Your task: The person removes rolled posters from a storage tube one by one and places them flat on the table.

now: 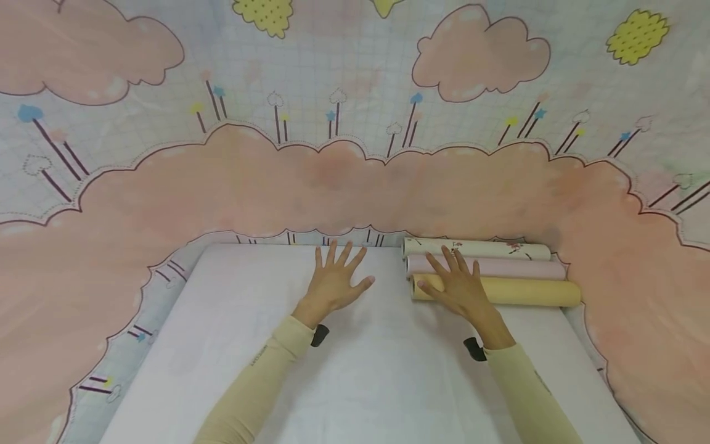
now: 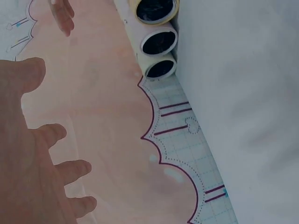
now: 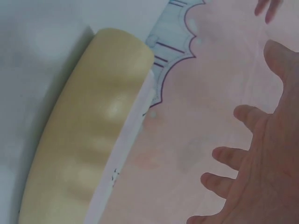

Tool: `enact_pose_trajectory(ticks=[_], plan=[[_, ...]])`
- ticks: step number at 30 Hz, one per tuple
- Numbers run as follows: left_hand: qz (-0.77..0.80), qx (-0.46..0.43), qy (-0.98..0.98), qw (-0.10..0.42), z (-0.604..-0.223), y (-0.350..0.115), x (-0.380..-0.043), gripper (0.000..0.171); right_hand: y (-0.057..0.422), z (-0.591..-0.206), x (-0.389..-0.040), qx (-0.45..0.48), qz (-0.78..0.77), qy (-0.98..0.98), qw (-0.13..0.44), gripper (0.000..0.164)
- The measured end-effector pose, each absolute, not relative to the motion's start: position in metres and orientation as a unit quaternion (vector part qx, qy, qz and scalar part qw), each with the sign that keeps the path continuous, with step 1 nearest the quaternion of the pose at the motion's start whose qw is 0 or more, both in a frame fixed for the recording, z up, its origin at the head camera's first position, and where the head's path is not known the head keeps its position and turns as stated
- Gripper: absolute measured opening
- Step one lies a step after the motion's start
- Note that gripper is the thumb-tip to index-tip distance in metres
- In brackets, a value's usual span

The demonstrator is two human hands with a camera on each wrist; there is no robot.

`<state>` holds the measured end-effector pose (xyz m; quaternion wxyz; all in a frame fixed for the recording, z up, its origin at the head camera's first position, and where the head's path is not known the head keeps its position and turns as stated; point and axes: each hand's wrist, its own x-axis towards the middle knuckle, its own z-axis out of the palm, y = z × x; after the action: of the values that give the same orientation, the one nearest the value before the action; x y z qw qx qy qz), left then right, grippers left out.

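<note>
My left hand [image 1: 333, 283] is spread flat with fingers straight, above the white tabletop [image 1: 249, 345] near its far edge, holding nothing. Also spread, my right hand [image 1: 459, 287] appears over the left part of three rolls lying side by side. Nearest me is a yellow roll [image 1: 527, 291], behind it a pale pink roll [image 1: 521, 269], then a cream roll [image 1: 532, 250] with a floral print. Dark hollow ends of the rolls face left in the left wrist view. The right wrist view shows the right hand apart from the yellow roll [image 3: 88, 121].
A cloth [image 1: 355, 179] printed with peach clouds, yellow shapes and small hearts and stars stretches beyond the table and along its sides. The rolls lie at the table's far right corner. Small dark pieces show at both wrists.
</note>
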<state>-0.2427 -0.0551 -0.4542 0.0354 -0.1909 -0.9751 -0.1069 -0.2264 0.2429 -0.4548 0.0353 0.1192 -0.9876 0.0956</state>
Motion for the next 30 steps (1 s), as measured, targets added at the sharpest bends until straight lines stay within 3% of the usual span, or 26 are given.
enact_pose_trajectory(ticks=[17,30], plan=[[-0.135,-0.207,-0.969,0.030,-0.472,-0.022,-0.245,0.070,0.268,-0.471,-0.214,0.095,0.116,-0.988,0.040,0.076],[-0.121,-0.243,-0.962,0.040,-0.482,0.005,-0.242,0.067,0.301,-0.491,-0.206,0.090,0.131,-0.982,0.103,0.068]])
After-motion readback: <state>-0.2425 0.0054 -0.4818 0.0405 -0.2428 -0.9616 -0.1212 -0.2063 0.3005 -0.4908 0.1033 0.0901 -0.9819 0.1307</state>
